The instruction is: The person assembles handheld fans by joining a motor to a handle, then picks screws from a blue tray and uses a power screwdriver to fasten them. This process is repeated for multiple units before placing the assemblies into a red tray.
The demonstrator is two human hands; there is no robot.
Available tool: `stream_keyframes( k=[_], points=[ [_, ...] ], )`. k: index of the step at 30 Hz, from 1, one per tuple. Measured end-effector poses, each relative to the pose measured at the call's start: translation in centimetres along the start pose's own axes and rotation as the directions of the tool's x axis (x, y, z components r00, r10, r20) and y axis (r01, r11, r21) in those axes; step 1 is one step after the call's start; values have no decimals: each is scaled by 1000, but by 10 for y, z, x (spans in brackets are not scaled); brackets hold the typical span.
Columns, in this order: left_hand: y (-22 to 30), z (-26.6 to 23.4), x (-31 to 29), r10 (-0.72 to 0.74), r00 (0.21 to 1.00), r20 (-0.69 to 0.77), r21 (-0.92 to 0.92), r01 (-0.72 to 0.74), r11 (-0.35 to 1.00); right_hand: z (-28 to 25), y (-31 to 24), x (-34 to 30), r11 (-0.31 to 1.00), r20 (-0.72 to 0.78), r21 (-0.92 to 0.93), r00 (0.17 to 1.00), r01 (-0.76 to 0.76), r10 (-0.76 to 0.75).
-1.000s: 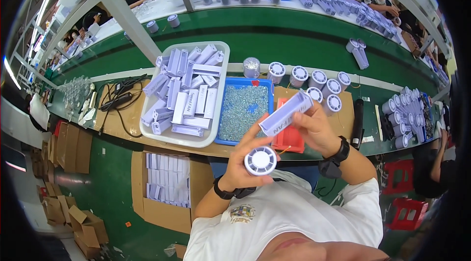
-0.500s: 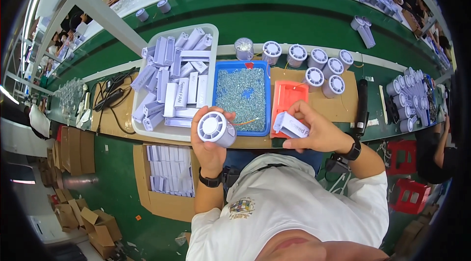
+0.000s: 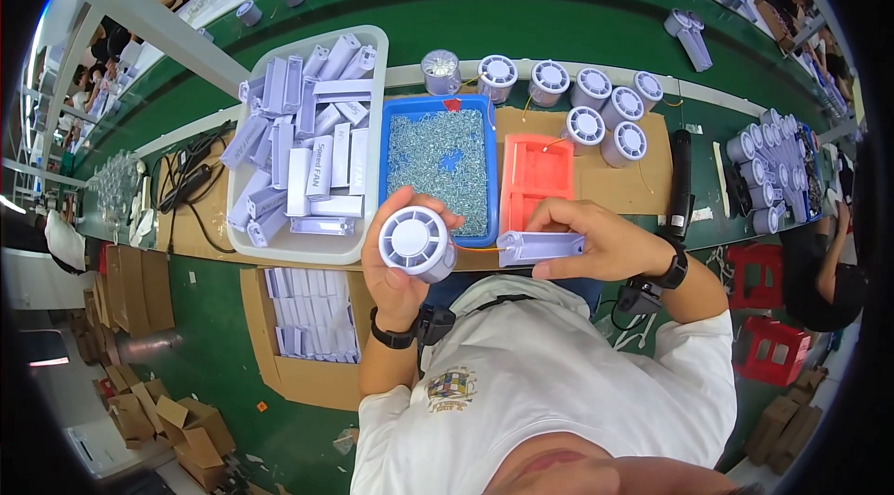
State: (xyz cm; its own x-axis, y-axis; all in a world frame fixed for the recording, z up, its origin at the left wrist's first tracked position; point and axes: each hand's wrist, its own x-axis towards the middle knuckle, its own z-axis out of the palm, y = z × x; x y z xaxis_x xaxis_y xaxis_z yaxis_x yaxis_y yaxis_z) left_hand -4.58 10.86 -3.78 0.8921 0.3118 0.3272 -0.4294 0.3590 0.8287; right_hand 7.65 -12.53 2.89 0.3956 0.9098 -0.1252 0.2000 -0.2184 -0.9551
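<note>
My left hand [image 3: 389, 298] is closed around a round lavender fan head [image 3: 413, 242], its vented grille facing up. Thin red and yellow wires [image 3: 477, 248] run from the fan head's side toward a handle housing [image 3: 535, 249]. That hollow, lavender plastic housing lies sideways between the thumb and fingers of my right hand [image 3: 605, 239]. Its left end is close to the wires; whether they enter it I cannot tell. Just beyond the hands are a blue tray [image 3: 493, 183] of small metal screws and a red compartment tray [image 3: 538, 174].
A white bin [image 3: 375, 146] heaped with handle housings stands left. Several fan heads [image 3: 587, 125] stand behind the red tray on cardboard. At right lies a black, electric-screwdriver-like tool [image 3: 683, 183]; cables [image 3: 194, 176] lie at left. Below the table edge is a carton [image 3: 265, 332] of housings.
The housing in my right hand has turned from tilted to nearly level, its end now beside the wires. My left hand has moved slightly right relative to the trays. The whole view has shifted.
</note>
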Motion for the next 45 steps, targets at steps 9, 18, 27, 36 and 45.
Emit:
stream_keyframes(
  k=[9, 18, 27, 36, 45],
  points=[
    [-7, 0, -1, -28, 1000, 0, -89, 28, 996, 3, 4, -2, 1000, -25, -6, 1000, -18, 17],
    [-24, 8, -9, -56, 998, 28, -29, 57, 998, 18, -18, -3, 905, -180, -393, 951, 164, -251],
    [-42, 27, -14, 30, 989, -146, -18, -33, 999, 44, -23, -13, 831, -394, -506, 795, 232, -462],
    [-49, 20, -11, 65, 992, -111, 44, -60, 997, 46, -30, -12, 886, -430, -430, 824, 172, -369],
    [-67, 13, -2, 269, 962, 36, 31, -270, 962, 63, -17, -9, 811, -496, -508, 671, 290, -551]
  ],
)
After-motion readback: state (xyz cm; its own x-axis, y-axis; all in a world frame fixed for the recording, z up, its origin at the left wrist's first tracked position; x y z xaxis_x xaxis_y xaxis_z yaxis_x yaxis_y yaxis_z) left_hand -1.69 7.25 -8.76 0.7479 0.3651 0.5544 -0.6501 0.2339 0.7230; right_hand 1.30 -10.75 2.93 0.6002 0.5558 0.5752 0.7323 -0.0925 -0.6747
